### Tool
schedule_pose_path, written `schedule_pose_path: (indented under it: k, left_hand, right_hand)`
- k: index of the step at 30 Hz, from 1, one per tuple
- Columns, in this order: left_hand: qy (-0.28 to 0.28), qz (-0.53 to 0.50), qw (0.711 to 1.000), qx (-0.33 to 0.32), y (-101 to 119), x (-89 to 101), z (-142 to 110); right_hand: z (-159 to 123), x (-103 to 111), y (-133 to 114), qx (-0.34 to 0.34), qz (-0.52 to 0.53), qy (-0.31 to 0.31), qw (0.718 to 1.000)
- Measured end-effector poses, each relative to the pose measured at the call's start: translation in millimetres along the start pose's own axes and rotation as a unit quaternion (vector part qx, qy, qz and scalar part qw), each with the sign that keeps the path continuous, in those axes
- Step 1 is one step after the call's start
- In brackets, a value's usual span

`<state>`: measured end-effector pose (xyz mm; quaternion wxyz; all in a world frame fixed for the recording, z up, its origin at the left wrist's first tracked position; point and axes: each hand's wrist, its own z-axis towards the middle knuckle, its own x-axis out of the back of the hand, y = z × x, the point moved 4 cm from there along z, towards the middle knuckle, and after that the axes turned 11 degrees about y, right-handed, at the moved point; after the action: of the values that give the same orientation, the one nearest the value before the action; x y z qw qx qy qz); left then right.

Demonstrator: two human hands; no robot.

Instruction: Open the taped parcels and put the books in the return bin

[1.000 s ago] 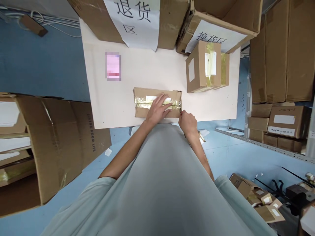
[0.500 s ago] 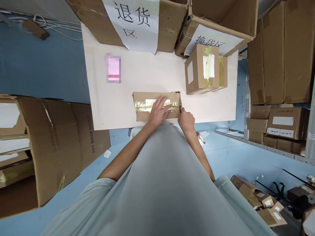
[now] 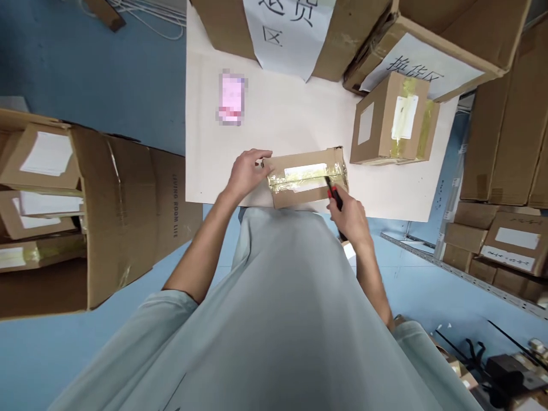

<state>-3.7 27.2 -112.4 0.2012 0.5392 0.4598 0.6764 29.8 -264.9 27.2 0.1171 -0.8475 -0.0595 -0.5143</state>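
Observation:
A long, low cardboard box [image 3: 280,198] lies slightly turned at the table's front edge, yellowish tape along its top over a white label [image 3: 306,171]. My left hand [image 3: 247,173] grips its left end, fingers and thumb at the back left corner. In my right hand [image 3: 351,217] is a red and black utility knife [image 3: 334,194], wrapped by my fingers. Its tip points up and left over the right part of the taped seam. Whether the blade touches the tape, I cannot tell.
Behind the box, the white table [image 3: 295,114] bears a blurred pink item [image 3: 232,98] and taped boxes [image 3: 372,128]. Two big cartons [image 3: 355,34] with paper signs stand at the back. An open carton [image 3: 128,200] of parcels stands left; shelved boxes [image 3: 514,240] are right.
My left hand has moved from the box's top to its left end. My right hand has drawn back from the right end, and the knife now shows. The box has turned slightly.

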Motion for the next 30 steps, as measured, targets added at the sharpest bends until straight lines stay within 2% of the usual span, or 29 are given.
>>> schedule_pose_path:
  k: [3,6,9,15,24,30]
  left_hand:
    - [-0.030,-0.056,0.997,0.040,-22,5.4,9]
    - [-0.028,-0.104,0.992,0.067,-28,-0.5,13]
    - [-0.036,-0.140,0.986,0.082,-31,-3.6,14]
    - [-0.038,-0.170,0.982,0.076,-37,-4.2,13]
    - [-0.049,-0.187,0.979,0.066,-40,-7.2,12]
    - [-0.048,-0.197,0.977,0.060,-41,-6.9,10]
  right_hand:
    - [1,-13,-47,0.058,0.062,-0.031,0.996]
    - [7,-28,-89,0.102,0.037,-0.062,0.992]
    - [12,-38,-115,0.121,0.006,-0.078,0.990]
    - [16,-46,-136,0.106,-0.034,-0.086,0.990]
    - [7,-49,-162,0.058,-0.112,-0.101,0.987]
    - [11,-51,-174,0.035,-0.140,-0.119,0.982]
